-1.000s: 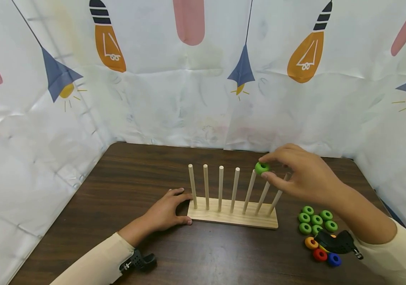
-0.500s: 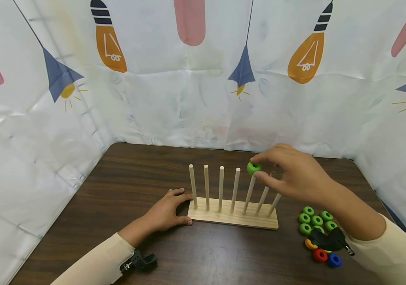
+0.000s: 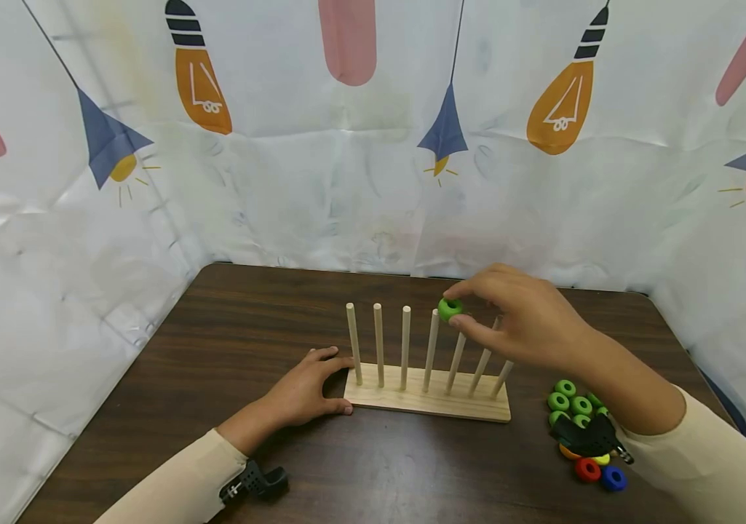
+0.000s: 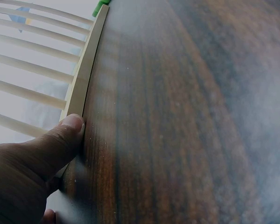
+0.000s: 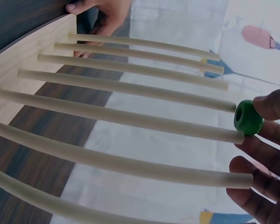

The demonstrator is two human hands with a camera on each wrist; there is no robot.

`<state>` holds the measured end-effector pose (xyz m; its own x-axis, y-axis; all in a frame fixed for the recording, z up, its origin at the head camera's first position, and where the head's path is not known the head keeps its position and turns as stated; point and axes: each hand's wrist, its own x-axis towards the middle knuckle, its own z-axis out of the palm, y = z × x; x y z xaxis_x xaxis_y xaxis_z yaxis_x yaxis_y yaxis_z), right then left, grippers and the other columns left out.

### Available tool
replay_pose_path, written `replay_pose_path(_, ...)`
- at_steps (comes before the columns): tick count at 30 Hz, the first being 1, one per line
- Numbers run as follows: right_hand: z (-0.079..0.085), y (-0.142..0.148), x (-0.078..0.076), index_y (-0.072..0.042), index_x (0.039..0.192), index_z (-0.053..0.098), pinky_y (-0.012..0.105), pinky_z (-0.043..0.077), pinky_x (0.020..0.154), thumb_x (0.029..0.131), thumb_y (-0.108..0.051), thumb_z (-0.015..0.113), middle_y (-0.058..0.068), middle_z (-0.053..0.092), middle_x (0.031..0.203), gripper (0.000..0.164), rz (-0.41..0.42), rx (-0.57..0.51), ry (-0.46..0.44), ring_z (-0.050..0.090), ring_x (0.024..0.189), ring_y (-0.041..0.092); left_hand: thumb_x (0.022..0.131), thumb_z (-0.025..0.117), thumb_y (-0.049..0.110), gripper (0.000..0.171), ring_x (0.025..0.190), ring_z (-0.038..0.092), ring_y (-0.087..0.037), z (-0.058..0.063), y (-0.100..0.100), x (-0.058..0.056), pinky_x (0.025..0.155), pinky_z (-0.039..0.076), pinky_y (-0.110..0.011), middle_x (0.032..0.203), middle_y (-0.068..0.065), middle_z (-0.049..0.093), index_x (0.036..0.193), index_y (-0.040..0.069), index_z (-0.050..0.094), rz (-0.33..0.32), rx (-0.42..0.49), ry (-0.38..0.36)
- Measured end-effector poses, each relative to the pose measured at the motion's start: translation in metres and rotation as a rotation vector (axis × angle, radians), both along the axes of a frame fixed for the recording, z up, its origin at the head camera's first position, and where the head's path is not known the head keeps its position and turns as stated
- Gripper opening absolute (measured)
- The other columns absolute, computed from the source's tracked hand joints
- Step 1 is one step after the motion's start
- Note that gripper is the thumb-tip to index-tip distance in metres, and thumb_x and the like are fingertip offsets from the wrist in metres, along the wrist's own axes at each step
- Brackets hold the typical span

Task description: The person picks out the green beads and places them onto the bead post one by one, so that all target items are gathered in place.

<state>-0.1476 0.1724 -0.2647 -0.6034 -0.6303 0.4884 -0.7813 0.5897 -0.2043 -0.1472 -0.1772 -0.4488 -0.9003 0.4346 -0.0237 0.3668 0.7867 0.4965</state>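
Note:
My right hand (image 3: 533, 320) pinches a green ring bead (image 3: 450, 311) between thumb and fingers. It holds the bead up at peg-top height, close beside the tip of the fourth peg (image 3: 432, 351) from the left. In the right wrist view, the green bead (image 5: 248, 117) shows its hole turned toward the pegs, between the fourth and fifth tips. A pale wooden peg rack (image 3: 425, 405) carries a row of several bare upright pegs. My left hand (image 3: 303, 391) grips the rack's left end, the thumb (image 4: 72, 123) along its front edge and the other fingers behind.
Right of the rack lie several loose green beads (image 3: 562, 402), with a red bead (image 3: 587, 469), a blue bead (image 3: 613, 478) and yellow and orange ones partly under the right wrist camera (image 3: 589, 435). A printed cloth (image 3: 346, 204) hangs behind the dark wooden table (image 3: 248, 313).
My right hand has carried the green bead leftward along the peg tops, from near the fifth peg to beside the fourth. The left hand and the rack have stayed in place.

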Motion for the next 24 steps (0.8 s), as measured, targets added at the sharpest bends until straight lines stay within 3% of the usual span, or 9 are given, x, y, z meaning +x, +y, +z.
replay_pose_path(6,0.000,-0.005,-0.002,-0.020,0.115,0.076,0.036,0.055,0.067,0.089,-0.022,0.082,-0.008,0.070,0.108,0.026,0.012,0.005,-0.013,0.065,0.101,0.013,0.080,0.088,0.044,0.071,0.140,0.035,-0.055,-0.001,0.000,-0.001,0.102,0.044,-0.066,0.155,-0.022,0.042,0.142,0.022,0.062,0.002,-0.002,0.002)
replay_pose_path(24,0.001,-0.022,-0.008,-0.018,0.115,0.075,0.032,0.052,0.063,0.090,-0.025,0.082,-0.006,0.071,0.107,0.027,0.039,0.021,-0.002,0.062,0.091,0.011,0.081,0.088,0.043,0.070,0.141,0.034,-0.056,0.002,0.000,0.000,0.104,0.043,-0.066,0.154,-0.022,0.043,0.142,0.021,0.062,0.002,0.004,0.000)
